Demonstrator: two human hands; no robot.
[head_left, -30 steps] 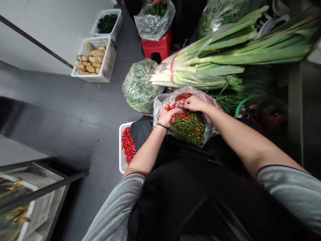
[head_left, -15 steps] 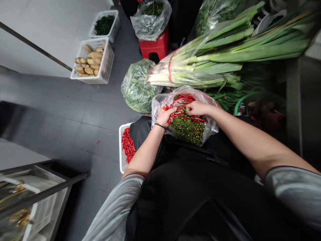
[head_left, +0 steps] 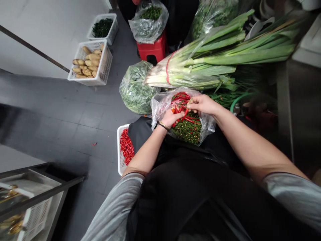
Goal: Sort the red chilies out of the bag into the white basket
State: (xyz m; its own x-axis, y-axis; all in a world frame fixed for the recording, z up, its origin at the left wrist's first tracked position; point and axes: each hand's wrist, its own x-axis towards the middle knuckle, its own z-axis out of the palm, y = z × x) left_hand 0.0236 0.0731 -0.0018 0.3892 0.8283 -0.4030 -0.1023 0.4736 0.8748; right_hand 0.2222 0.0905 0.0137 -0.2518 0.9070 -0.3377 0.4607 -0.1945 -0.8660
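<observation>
A clear plastic bag [head_left: 157, 105] lies open on my lap, holding red chili peppers [head_left: 182, 97] and a heap of green chili stems [head_left: 188, 131]. Over the bag, my left hand [head_left: 172, 117] is closed around several red chilies that stick out past the fingers. Close to it, my right hand [head_left: 200, 103] pinches at the stem end of a red chili [head_left: 186, 113], thumb and forefinger together. Left of my lap stands a white basket [head_left: 119, 147] with loose red chilies [head_left: 126, 147] in it.
Beyond the bag lies a bundle of large leeks [head_left: 190, 63] beside a bag of leafy greens [head_left: 137, 87]. A red stool [head_left: 152, 48] carries another bag of greens. White baskets of brown root vegetables [head_left: 89, 63] and dark greens [head_left: 102, 27] stand by the wall. A metal rack [head_left: 62, 185] is at lower left.
My left hand has moved right with its chilies, nearer the right hand. The right hand has risen slightly from the pile and now pinches at a chili's stem end. The view has shifted slightly.
</observation>
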